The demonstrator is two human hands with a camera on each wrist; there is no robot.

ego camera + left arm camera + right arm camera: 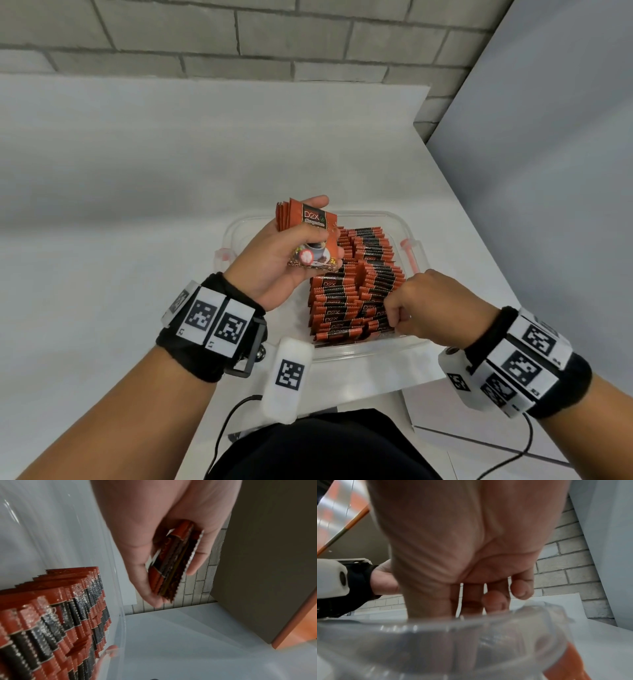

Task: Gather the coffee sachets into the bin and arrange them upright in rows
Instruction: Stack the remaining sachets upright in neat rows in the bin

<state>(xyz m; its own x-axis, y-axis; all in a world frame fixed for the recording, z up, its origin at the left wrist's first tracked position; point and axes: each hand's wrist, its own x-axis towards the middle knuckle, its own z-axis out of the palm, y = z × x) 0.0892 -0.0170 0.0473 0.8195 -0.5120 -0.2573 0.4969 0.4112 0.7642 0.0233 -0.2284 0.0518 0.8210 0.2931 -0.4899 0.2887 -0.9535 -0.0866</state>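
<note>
A clear plastic bin [363, 353] stands on the white table just in front of me. Red and black coffee sachets [346, 301] stand upright in it in packed rows. My left hand [294, 250] hovers over the bin's far left part and grips a small stack of sachets [317, 219], thumb across the front one. The left wrist view shows that stack [171, 563] on edge in my left hand [137, 534], beside the rows [51, 615]. My right hand [394, 311] is at the bin's near right side. Its thumb and curled fingers dig into the near right row, tips hidden.
The bin has pink latches [409, 248] on its sides. A grey brick wall [239, 34] runs behind the table and a grey panel [548, 171] stands to the right. The table's right edge [479, 240] slants close to the bin. Cables hang by my lap.
</note>
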